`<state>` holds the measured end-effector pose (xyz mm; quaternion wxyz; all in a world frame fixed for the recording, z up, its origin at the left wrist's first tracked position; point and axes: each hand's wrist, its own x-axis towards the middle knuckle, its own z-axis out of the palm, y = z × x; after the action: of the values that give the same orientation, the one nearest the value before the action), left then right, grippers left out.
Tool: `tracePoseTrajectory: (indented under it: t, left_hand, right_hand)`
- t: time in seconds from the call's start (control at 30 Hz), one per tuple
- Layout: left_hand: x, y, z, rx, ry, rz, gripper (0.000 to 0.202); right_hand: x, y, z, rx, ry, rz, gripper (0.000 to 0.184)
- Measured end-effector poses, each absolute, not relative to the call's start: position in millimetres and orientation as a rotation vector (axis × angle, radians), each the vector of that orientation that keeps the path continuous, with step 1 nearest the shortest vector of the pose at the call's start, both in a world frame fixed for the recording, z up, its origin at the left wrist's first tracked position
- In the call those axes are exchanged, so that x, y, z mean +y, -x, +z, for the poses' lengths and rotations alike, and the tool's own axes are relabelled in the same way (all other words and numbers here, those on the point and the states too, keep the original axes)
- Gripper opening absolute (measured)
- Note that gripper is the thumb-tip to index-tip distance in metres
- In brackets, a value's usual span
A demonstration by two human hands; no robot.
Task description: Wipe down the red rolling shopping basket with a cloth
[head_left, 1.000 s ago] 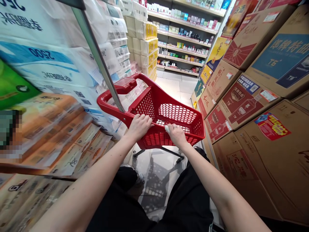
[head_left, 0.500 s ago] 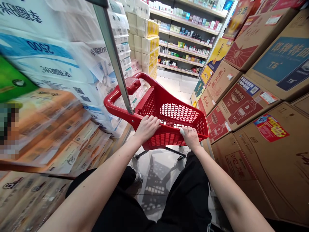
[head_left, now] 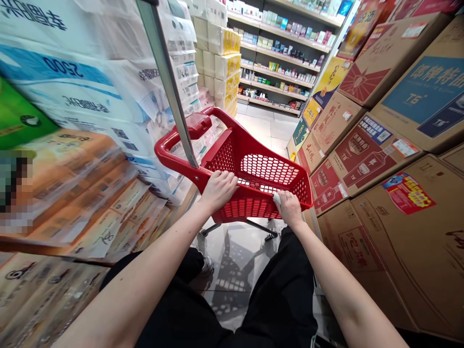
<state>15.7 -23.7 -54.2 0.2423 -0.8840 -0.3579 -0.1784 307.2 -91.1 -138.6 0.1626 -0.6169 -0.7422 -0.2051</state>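
A red plastic shopping cart (head_left: pixel 250 140) with perforated basket walls stands sideways before me, its handle end to the left. The part of the basket interior that shows holds no goods. My left hand (head_left: pixel 219 188) is closed over the near rim, close to the handle end. Farther right, my right hand (head_left: pixel 289 208) grips the same rim. A small white wad (head_left: pixel 277 197), perhaps tissue, shows at the right hand's thumb side; its exact kind is unclear. From the cart's handle end a grey metal pole (head_left: pixel 170 87) rises at a tilt.
Stacked white paper packs (head_left: pixel 83 87) and orange packs (head_left: pixel 90 159) line the left side. Cardboard cartons (head_left: pixel 391 241) form a wall on the right, close to the cart. Shelves of small goods (head_left: pixel 279 58) stand beyond the tiled floor (head_left: pixel 266 123). My legs are just below.
The cart sits very slightly farther left and higher in view. Both hands keep their grip on the rim, with the right hand a touch farther right along it.
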Motion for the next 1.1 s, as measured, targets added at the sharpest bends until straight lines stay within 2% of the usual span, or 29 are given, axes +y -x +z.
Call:
tracePoseTrajectory:
  t: [1.1]
  left_hand:
    - [-22,5,-59,-1.104,2.447,-0.590,0.026]
  right_hand:
    - [-88,-280,-140,-2.142,1.781,-0.597,0.037]
